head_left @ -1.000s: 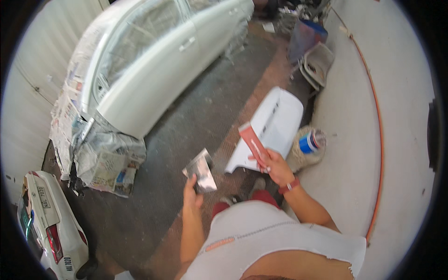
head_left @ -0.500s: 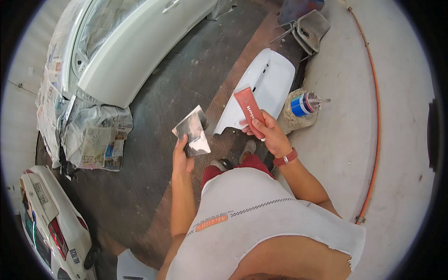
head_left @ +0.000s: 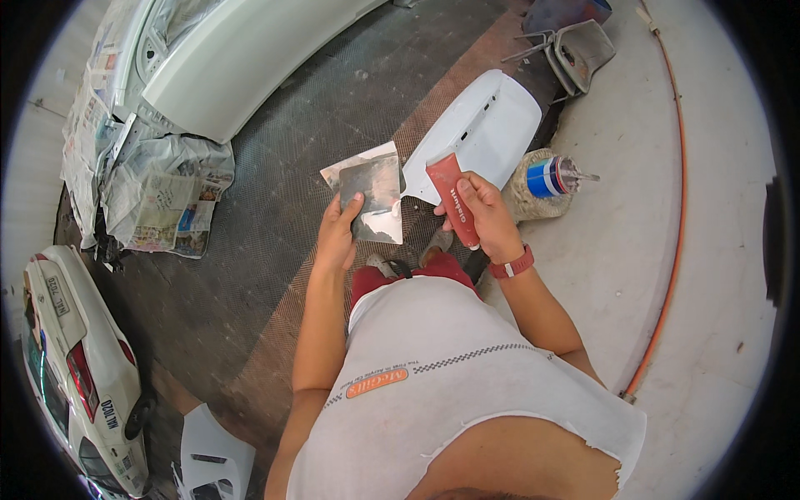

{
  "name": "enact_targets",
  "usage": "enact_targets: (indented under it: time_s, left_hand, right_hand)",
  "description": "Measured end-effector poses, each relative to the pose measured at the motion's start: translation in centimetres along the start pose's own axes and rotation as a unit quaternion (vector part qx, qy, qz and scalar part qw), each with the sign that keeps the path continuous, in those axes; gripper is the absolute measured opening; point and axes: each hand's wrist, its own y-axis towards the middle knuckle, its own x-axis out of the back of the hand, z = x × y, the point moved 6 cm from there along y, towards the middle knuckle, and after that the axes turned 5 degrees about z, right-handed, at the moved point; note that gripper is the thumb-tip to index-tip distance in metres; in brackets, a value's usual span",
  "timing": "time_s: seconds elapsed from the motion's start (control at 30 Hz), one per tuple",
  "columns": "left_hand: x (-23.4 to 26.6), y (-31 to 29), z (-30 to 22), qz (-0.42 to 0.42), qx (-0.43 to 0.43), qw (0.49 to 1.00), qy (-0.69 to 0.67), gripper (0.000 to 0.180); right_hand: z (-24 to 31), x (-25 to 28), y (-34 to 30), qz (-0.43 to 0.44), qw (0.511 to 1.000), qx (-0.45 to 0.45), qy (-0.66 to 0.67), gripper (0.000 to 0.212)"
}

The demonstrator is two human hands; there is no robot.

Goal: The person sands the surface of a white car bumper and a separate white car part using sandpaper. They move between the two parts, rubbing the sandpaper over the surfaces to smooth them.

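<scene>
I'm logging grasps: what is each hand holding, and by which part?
The left hand holds a thin, partly shiny sheet by its left edge; the right hand holds a red squeeze tube around its middle.

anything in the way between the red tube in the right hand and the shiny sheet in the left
No separate thing visibly is: the gap between the red tube and the shiny sheet looks open. Only fingers of the right hand poke past the tube's sheet-facing edge; the white panel shows behind, apparently lower down.
</scene>
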Motion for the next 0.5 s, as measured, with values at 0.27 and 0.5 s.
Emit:
enact_targets:
  time_s: [0.27,0.5]
  left_hand:
    - [0.3,-0.3,0.9,0.014,0.003,1.000,-0.005,0.051]
    - [0.3,-0.2,0.9,0.026,-0.005,1.000,0.004,0.049]
  right_hand:
    - [0.7,-0.9,-0.3,0.037,0.996,0.018,0.073,0.041]
    - [1.3,-1.9,-0.5,0.065,0.998,-0.006,0.001,0.047]
